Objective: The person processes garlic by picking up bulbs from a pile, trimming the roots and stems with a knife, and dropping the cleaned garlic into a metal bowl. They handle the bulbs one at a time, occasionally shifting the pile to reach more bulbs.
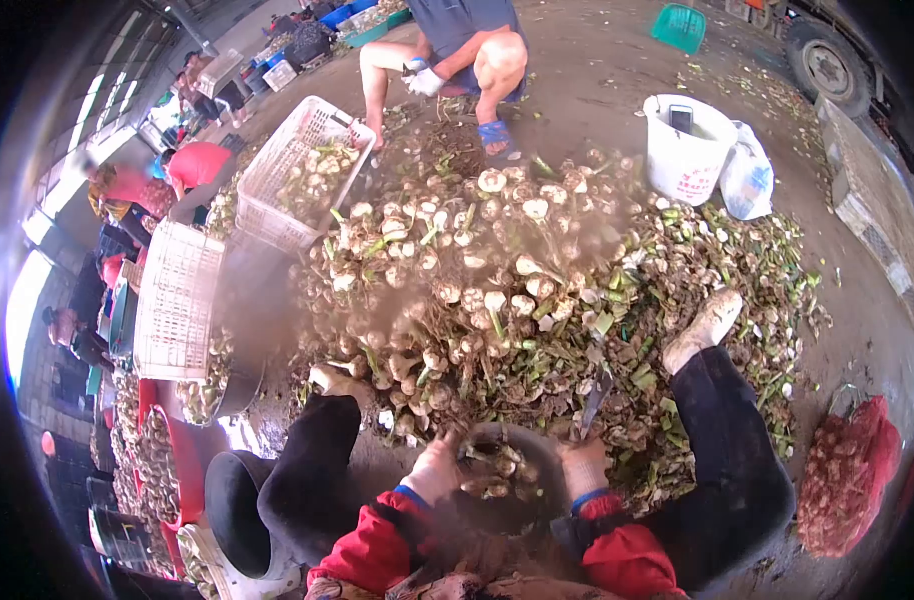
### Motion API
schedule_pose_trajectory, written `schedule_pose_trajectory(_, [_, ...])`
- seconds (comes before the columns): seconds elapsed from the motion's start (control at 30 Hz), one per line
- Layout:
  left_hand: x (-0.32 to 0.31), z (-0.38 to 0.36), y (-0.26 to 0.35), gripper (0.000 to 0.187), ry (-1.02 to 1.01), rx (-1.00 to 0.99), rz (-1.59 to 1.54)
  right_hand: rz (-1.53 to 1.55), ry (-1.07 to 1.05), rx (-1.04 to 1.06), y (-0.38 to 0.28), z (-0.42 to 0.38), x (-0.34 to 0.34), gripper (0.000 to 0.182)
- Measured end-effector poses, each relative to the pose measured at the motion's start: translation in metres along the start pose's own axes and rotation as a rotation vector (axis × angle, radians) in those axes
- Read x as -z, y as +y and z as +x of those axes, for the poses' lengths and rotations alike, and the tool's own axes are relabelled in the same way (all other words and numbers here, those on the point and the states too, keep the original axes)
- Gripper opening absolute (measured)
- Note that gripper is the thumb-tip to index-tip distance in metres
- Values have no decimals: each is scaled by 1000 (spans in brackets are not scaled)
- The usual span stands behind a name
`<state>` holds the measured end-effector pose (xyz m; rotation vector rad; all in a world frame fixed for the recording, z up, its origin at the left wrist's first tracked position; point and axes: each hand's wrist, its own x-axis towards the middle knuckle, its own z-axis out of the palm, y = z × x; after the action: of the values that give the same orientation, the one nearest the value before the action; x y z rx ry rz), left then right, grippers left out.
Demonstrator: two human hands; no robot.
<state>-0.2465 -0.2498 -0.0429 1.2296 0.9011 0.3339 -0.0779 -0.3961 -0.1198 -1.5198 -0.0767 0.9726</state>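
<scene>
A big heap of garlic bulbs [477,290], with roots and cut stems, lies in front of me. Between my legs stands a dark bucket [547,455] with several garlic bulbs [502,465] inside. My left hand [437,470], in a pale glove, is at the bucket's left rim by the heap's near edge. Its fingers are closed, and what they hold is blurred. On the bucket's right side, my gloved right hand [584,465] is closed around a bladed cutting tool [597,395], its blade pointing away from me over the trimmings. The tool's handle is hidden in the hand.
Cut stems and leaves [697,260] cover the right side. A white bucket [687,155] stands beyond, and a red mesh sack [847,475] sits at right. White crates [182,300] stand left. A person [457,60] sits opposite, and others work far left.
</scene>
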Motion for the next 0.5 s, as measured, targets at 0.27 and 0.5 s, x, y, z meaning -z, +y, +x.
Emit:
schedule_pose_trajectory(0.27, [22, 184, -10, 43, 578, 58, 1380, 697, -123, -238, 7, 3, -24, 20])
schedule_pose_trajectory(0.5, [15, 186, 6, 58, 376, 241, 1143, 227, -165, -194, -27, -3, -30, 33])
